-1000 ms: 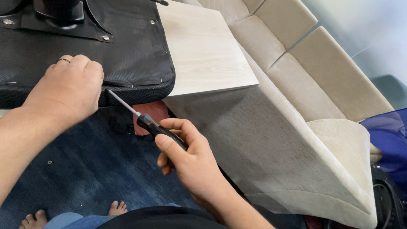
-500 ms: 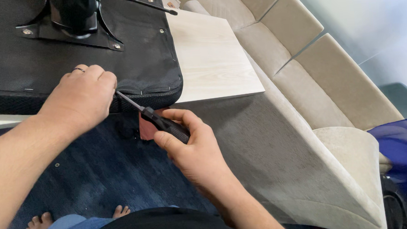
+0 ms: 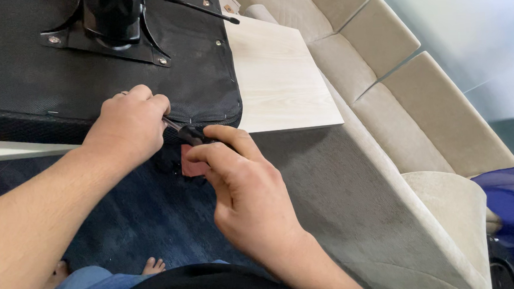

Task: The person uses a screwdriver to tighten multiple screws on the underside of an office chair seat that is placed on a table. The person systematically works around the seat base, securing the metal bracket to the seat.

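- The right hand (image 3: 245,204) has its fingers clamped on the dark handle of a screwdriver (image 3: 189,133); the thin shaft runs up and left and vanishes under the left hand (image 3: 128,126), so the tip cannot be seen; a slip of the tip here would likely drive it into the left palm or knuckles, because that hand sits right over the working end.
- The left hand is curled into a fist, fingers together, pressed on the front edge of the black upholstered seat (image 3: 89,71) that lies underside up on the pale wooden table (image 3: 277,73); whether it grips anything inside the fist I cannot tell; if it eases off, the seat could shift under the push of the tool.
- The black fabric is stapled along the edge near the corner; prying at an angle could tear the cloth or gouge it rather than lift a fastener.
- The seat overhangs the table edge toward the person; a hard push could tip or slide it off onto the dark blue carpet (image 3: 132,215), where bare toes (image 3: 153,265) show just below.
- A beige sofa (image 3: 395,96) stands close on the right; an elbow jerk could strike it.
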